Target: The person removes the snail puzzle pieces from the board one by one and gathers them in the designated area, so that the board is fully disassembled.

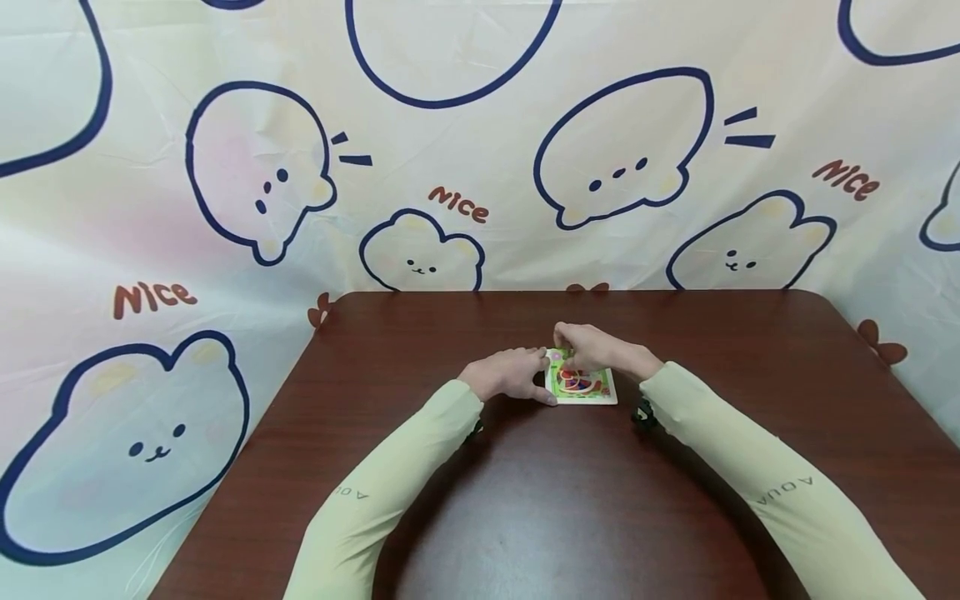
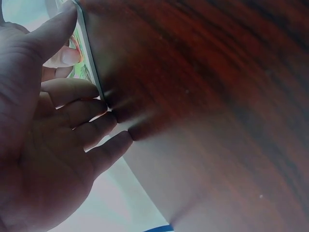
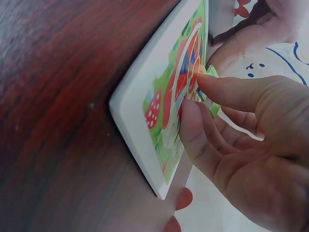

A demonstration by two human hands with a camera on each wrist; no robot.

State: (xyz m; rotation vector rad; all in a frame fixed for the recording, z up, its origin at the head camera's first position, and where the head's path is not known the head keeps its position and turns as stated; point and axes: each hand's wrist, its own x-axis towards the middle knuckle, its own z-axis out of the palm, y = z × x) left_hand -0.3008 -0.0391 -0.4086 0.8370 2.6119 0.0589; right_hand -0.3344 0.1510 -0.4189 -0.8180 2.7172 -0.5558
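A flat jigsaw puzzle board (image 1: 600,397) with a white border and a bright green and red picture lies on the table. My left hand (image 1: 513,373) is at its left side, thumb at the near left corner and fingertips along the edge; in the left wrist view, the fingers (image 2: 96,150) are extended, tips down at the tabletop. Over the board's upper left part, my right hand (image 1: 592,346) pinches a small green-edged puzzle piece (image 3: 214,72) between thumb and forefinger. That piece stands tilted close over the picture, partly hidden by the fingers.
The dark brown wooden table (image 1: 495,500) extends around the board on all sides. Behind it hangs a pale cloth (image 1: 510,150) printed with cartoon bears. Dark straps (image 1: 645,413) sit at the wrists, below light green sleeves (image 1: 405,450).
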